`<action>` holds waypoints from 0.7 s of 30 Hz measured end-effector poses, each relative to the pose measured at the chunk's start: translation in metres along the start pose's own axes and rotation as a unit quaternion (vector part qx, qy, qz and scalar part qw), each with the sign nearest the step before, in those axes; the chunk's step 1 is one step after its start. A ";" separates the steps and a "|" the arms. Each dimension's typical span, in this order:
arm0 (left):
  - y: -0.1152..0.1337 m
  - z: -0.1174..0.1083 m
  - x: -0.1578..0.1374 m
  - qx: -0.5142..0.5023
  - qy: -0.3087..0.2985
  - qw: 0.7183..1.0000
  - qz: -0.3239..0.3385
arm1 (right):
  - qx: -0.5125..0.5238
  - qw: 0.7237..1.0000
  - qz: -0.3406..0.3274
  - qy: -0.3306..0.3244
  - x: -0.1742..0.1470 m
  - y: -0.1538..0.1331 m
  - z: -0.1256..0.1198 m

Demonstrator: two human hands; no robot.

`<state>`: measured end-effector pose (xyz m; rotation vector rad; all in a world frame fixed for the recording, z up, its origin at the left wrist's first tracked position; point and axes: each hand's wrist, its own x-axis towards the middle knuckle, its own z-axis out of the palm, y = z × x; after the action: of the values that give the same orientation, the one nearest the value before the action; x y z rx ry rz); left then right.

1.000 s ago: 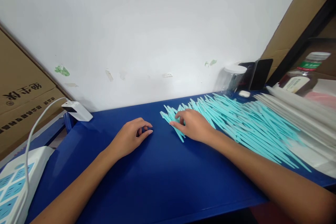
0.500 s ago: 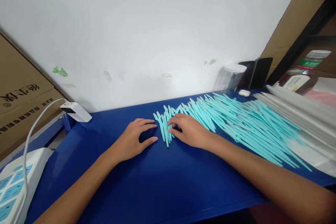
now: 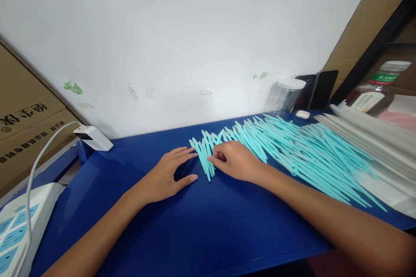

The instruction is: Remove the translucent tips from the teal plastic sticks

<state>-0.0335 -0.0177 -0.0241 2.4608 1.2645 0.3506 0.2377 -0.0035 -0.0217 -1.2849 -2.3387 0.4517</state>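
A small bunch of slim turquoise sticks with tapered ends lies fanned on the blue table between my hands. At their left side rests my left hand, its fingers stretched out and thumb spread apart. Its fingertips come close to the sticks' edge. My right hand is over the right side of the bunch, fingers curled in and thumb tip against the sticks. Whatever is between those fingers is hidden. A larger heap of the same turquoise sticks spreads to the right, behind my right forearm.
Along the white wall stand a clear jar with a white lid and a dark phone. White packets and a bottle are at the right. A power strip and a white plug-in device sit left on the table.
My right hand's fingers have curled closed at the sticks. The small bunch has shifted slightly, its lower ends a little to the right. My left hand has moved slightly right.
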 end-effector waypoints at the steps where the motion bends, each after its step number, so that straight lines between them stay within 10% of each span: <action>1: 0.001 0.000 0.000 -0.001 0.006 1.000 0.003 | -0.015 1.000 0.011 0.012 0.001 0.001 0.000; 21: 0.000 0.002 -0.001 0.025 -0.016 1.000 0.008 | 0.019 0.995 -0.078 -0.063 -0.009 -0.008 0.003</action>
<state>-0.0333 -0.0187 -0.0261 2.5089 1.2561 0.2866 0.2347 -0.0151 -0.0223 -1.0761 -2.4990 0.5365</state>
